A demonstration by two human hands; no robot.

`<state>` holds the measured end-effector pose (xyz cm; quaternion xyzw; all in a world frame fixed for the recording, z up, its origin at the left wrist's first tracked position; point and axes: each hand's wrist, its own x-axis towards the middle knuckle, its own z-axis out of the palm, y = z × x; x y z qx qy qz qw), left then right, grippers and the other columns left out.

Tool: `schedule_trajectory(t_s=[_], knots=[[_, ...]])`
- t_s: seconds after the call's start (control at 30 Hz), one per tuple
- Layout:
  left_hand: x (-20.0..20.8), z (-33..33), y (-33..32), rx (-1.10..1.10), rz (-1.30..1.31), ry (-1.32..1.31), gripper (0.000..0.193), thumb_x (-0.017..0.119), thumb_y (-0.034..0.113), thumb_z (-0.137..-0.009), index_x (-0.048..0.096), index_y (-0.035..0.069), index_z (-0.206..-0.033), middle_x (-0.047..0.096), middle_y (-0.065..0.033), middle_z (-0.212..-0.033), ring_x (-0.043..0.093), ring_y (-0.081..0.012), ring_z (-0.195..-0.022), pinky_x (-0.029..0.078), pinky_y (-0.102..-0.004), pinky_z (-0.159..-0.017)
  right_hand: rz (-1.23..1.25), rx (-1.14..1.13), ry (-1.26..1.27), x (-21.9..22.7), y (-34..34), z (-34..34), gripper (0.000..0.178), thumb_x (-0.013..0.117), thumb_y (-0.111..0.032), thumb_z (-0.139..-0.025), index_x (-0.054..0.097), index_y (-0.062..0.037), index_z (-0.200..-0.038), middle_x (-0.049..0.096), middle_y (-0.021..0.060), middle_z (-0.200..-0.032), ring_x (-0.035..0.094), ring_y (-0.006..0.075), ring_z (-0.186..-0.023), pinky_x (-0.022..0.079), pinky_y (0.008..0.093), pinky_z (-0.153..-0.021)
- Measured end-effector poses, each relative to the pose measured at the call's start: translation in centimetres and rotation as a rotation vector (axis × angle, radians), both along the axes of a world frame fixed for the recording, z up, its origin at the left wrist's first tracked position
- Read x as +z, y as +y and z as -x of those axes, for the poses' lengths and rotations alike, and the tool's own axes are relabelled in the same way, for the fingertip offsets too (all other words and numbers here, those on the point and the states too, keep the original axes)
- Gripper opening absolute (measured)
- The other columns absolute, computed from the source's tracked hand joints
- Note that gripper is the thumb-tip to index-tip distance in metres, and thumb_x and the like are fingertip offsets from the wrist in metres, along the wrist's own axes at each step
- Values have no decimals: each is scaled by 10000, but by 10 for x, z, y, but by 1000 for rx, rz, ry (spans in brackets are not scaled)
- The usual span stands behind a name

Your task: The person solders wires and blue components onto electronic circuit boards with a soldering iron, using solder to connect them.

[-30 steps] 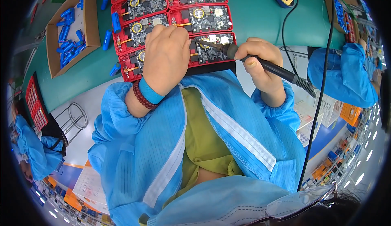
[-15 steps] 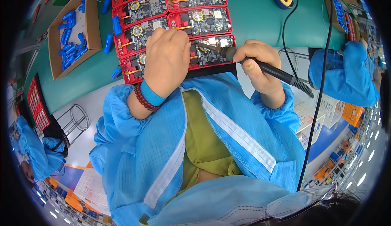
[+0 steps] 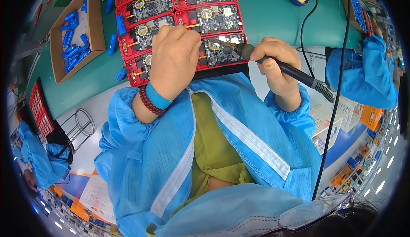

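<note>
A worker in a blue jacket (image 3: 149,151) bends over 2 columns of red cases (image 3: 240,20). The right hand (image 3: 277,64) has its fingers closed around a soldering iron (image 3: 244,51), pen-style, a grip that seems suited to fine steering. Its tip points left, over the circuit board (image 3: 226,56) lying between the 2 hands' fingers; whether it touches cannot be told. The left hand (image 3: 175,61) rests with fingers curled over the neighbouring cases, perhaps steadying; its fingertips are hidden, so whether they grip anything cannot be told. The cases sit packed side by side, apparently to keep each board within the fingers' reach. The table's near edge runs just below the fingers, close to the jacket. Right of the cases, the green table (image 3: 269,21) gives the iron room, up to a black cable (image 3: 303,34) beyond the right fingers.
</note>
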<state>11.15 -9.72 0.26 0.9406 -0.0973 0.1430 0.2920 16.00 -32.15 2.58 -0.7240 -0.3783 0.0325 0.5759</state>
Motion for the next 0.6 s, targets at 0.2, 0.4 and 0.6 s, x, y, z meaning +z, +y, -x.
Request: schedule_trajectory(t_s=[0.2,0.4,0.6], knots=[[-1,-1,0,3,-48,22,33,615,46,-753,598,48,-781,549,-101,-760,501,-300,-789,406,-389,-714,-4,23,3,-2,2,-2,214,600,-229,-865,585,-22,-818,583,65,-662,526,182,-556,408,296,-514],[-1,-1,-1,3,-49,17,31,614,39,-745,592,43,-766,544,-105,-753,499,-302,-778,405,-394,-704,21,34,-13,-2,4,-4,203,605,-221,-860,586,-23,-817,585,64,-660,534,184,-561,417,298,-520],[-3,-1,-3,5,-73,11,42,622,51,-722,583,54,-738,543,-80,-769,497,-287,-803,396,-400,-712,12,43,-38,-2,6,-4,190,610,-209,-850,588,-24,-819,584,60,-653,537,186,-563,415,300,-518]])
